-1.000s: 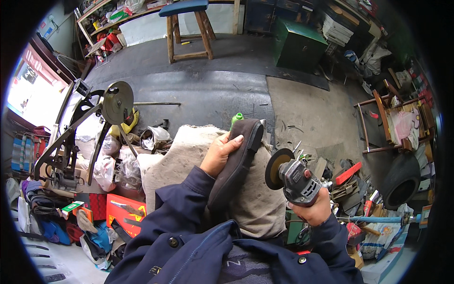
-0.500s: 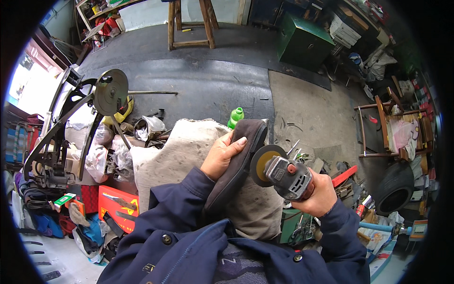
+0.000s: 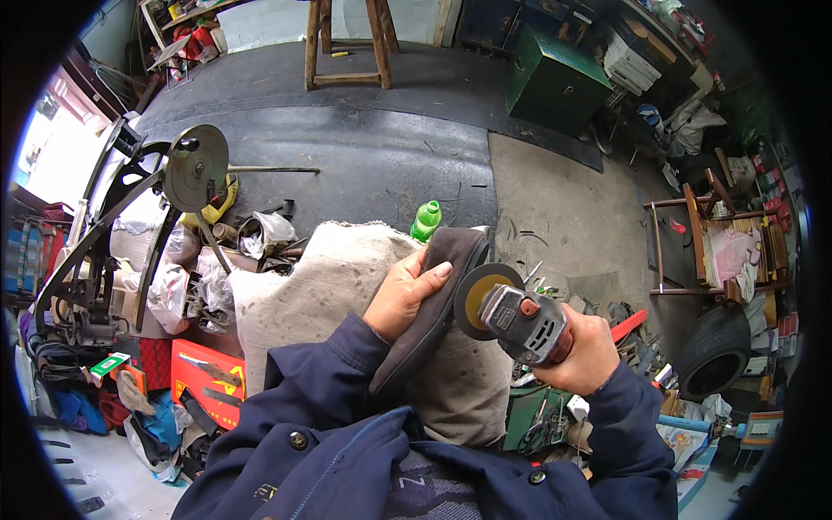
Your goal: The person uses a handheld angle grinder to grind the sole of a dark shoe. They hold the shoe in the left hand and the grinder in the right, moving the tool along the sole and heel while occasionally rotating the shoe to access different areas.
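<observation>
A dark cloth shoe (image 3: 431,315) is tilted above my lap, its sole edge turned to the right. My left hand (image 3: 406,295) grips its upper side, thumb lying across the fabric. In my right hand (image 3: 585,354) is an angle grinder (image 3: 526,325), held by its body. Its round disc (image 3: 483,299), yellowish in the middle with a dark rim, is right beside the sole edge; I cannot tell whether they touch. Under the shoe, a pale stained cloth (image 3: 299,299) covers my lap.
A green bottle (image 3: 425,222) stands just beyond the shoe. To the left is a black hand-cranked machine with a large wheel (image 3: 196,168). A red box (image 3: 206,381) lies near my left arm. Tools and scraps (image 3: 546,416) are heaped at right, near a tyre (image 3: 713,351) and wooden chair (image 3: 715,234).
The view has shifted slightly. Shoe and grinder sit a little lower and more left in the picture, still close together; both hands keep their holds.
</observation>
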### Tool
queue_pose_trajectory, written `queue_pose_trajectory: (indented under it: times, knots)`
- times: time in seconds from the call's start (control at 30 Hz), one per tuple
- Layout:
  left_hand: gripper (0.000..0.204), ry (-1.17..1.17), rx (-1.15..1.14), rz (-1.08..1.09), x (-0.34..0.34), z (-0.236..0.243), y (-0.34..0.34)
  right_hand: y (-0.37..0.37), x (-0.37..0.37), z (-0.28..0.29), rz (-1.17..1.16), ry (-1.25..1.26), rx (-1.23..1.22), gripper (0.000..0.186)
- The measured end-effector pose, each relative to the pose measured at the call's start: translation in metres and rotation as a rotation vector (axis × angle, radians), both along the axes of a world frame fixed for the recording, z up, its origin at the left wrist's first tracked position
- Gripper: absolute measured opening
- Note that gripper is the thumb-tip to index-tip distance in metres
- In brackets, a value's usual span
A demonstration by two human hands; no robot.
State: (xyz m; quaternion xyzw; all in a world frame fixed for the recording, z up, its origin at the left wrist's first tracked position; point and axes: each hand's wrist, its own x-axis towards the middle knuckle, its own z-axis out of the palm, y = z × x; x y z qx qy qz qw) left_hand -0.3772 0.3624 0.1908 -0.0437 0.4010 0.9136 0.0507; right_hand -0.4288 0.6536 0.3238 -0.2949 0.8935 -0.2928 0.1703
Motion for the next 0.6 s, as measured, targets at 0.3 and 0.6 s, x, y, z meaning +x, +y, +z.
queue_pose_trajectory:
  times: [0.3, 0.6]
  knots:
    - [0.043, 0.025, -0.066, 0.011, 0.000, 0.003, 0.004, 0.004, -0.008, 0.001, -0.076, -0.145, -0.048, 0.057]
    - [0.044, 0.044, -0.066, 0.007, -0.001, 0.001, 0.004, 0.004, -0.017, -0.007, -0.226, -0.420, -0.303, 0.042]
